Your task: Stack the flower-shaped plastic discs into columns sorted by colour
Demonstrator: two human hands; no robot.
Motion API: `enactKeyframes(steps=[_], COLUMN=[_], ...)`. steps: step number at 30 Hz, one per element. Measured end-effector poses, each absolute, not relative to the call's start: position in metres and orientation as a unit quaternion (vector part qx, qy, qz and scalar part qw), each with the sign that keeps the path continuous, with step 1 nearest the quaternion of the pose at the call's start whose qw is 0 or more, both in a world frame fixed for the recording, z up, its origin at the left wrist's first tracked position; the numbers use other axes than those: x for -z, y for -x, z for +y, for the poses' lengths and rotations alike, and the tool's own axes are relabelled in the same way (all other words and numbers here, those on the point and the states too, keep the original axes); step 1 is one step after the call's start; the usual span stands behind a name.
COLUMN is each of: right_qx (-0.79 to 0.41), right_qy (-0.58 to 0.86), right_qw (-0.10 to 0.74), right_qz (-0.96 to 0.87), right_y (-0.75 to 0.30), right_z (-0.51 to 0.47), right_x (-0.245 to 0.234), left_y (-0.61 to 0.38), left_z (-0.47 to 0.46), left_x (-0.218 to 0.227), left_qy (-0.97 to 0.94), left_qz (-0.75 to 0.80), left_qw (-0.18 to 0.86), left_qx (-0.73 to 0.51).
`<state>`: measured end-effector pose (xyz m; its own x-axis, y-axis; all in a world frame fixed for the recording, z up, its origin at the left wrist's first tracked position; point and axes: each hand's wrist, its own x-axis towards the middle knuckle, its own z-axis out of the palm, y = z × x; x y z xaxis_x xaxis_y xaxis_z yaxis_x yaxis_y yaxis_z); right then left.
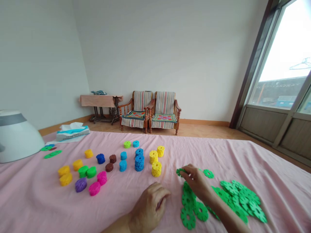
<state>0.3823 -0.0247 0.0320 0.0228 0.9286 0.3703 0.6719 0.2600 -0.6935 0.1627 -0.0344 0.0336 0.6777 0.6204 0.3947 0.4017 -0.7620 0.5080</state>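
Observation:
My right hand [195,181] pinches a green snowflake disc [180,171] at its fingertips, just above the pink cloth. More green discs lie under and beside the wrist, in a small group [191,207] and a bigger pile [243,200]. My left hand [150,207] rests on the cloth with its fingers curled in; whether anything is inside them is hidden. Short stacks of discs stand further out: yellow [156,168], blue [139,162], light blue [122,165], pink [101,177], purple [81,184] and green [87,171].
The pink cloth covers the table [267,161]. A white appliance [17,136] stands at the far left, with a tissue pack [72,132] behind it. Loose green discs [52,154] lie near it. Two wooden armchairs [150,113] and a small table [102,103] stand by the far wall.

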Motion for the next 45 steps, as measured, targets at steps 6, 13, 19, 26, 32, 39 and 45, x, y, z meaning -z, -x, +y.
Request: enactKeyframes(steps=[6,13,19,26,32,39,45], right_qx=[-0.182,-0.143,-0.158,-0.176,-0.213,-0.222,-0.184], right_qy=[0.638,0.643,0.657,0.665,0.658,0.654,0.652], right_qw=[0.427,0.379,0.257,0.199,0.182,0.203,0.217], right_qz=[-0.614,-0.650,-0.691,-0.698,-0.699,-0.694,-0.702], right_y=[-0.392,-0.392,-0.411,-0.402,-0.410,-0.411,-0.409], right_z=[-0.016,-0.019,-0.041,-0.044,-0.050,-0.049,-0.046], right_x=[-0.020,-0.026,-0.040,-0.047,-0.051,-0.047,-0.045], left_y=[-0.162,-0.161,-0.161,-0.161,-0.162,-0.161,-0.162], left_z=[-0.034,-0.034,-0.033,-0.032,-0.031,-0.031,-0.032], left_x=[-0.033,-0.035,-0.032,-0.027,-0.029,-0.029,-0.028], left_qy=[-0.897,-0.901,-0.908,-0.908,-0.907,-0.909,-0.911], left_qz=[0.277,0.266,0.256,0.248,0.248,0.247,0.250], left_qw=[0.190,0.197,0.198,0.188,0.188,0.188,0.185], left_qx=[-0.288,-0.280,-0.268,-0.278,-0.285,-0.278,-0.270])
